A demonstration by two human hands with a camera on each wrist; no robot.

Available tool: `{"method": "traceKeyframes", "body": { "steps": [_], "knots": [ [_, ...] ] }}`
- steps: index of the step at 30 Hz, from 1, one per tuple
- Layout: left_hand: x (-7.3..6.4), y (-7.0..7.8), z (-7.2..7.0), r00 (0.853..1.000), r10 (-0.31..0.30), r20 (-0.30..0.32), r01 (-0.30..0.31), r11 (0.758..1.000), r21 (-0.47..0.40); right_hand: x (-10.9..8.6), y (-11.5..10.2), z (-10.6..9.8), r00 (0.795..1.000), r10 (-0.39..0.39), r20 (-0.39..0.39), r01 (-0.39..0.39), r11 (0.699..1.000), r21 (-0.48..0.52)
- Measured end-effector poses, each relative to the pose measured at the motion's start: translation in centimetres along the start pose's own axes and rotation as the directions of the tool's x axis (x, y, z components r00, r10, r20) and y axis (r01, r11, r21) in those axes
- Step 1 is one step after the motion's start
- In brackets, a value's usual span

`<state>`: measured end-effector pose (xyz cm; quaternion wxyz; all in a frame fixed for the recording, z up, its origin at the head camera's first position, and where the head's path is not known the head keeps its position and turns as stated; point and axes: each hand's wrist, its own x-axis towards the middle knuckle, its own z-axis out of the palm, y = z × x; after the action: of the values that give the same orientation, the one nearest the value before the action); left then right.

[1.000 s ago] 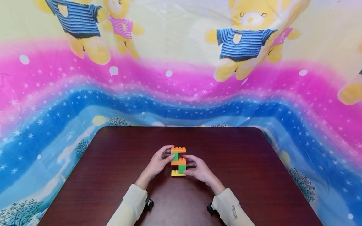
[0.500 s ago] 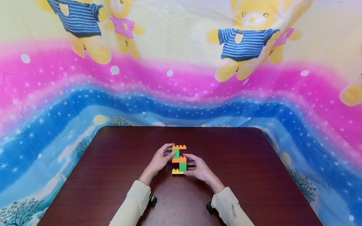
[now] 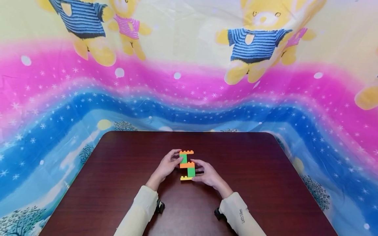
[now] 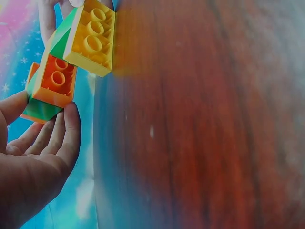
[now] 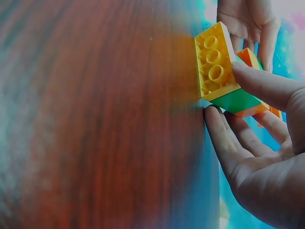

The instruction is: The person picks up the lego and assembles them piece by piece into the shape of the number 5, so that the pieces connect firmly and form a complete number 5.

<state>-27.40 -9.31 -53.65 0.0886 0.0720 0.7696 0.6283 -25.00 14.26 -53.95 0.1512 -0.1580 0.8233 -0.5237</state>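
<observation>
Both hands hold an S-shaped stack of toy building bricks in front of the person. From the top it has an orange brick (image 3: 186, 152), a green brick (image 3: 183, 158) on the left, another orange brick (image 3: 187, 165), a green brick (image 3: 191, 172) on the right and a yellow brick (image 3: 185, 178) at the bottom. The left hand (image 3: 166, 165) pinches the upper left part between thumb and fingers. At the lower right, the right hand (image 3: 209, 173) grips the stack, its thumb by the yellow brick. Hollow undersides of the yellow brick (image 4: 94, 40) show in the wrist views, so the stack is raised.
A dark reddish-brown table (image 3: 189, 209) with rounded far corners lies beneath the hands. Behind it hangs a colourful curtain (image 3: 189, 88) printed with teddy bears and snowflakes. Dark wrist devices (image 3: 160, 206) sit at the pale sleeve cuffs (image 3: 146, 198).
Held by both hands, the stack has shifted slightly up in the head view and leans a little, its top to the left. The studs of the yellow brick show less than before.
</observation>
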Motion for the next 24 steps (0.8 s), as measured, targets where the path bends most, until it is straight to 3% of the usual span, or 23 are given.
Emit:
{"method": "traceKeyframes", "body": {
  "steps": [24],
  "knots": [
    [0.05,-0.10,-0.15,1.000,0.012,0.018,-0.013,0.999,0.032,0.31,0.26,0.08,0.999,0.037,0.002,-0.037,0.999,0.036]
  ]
}}
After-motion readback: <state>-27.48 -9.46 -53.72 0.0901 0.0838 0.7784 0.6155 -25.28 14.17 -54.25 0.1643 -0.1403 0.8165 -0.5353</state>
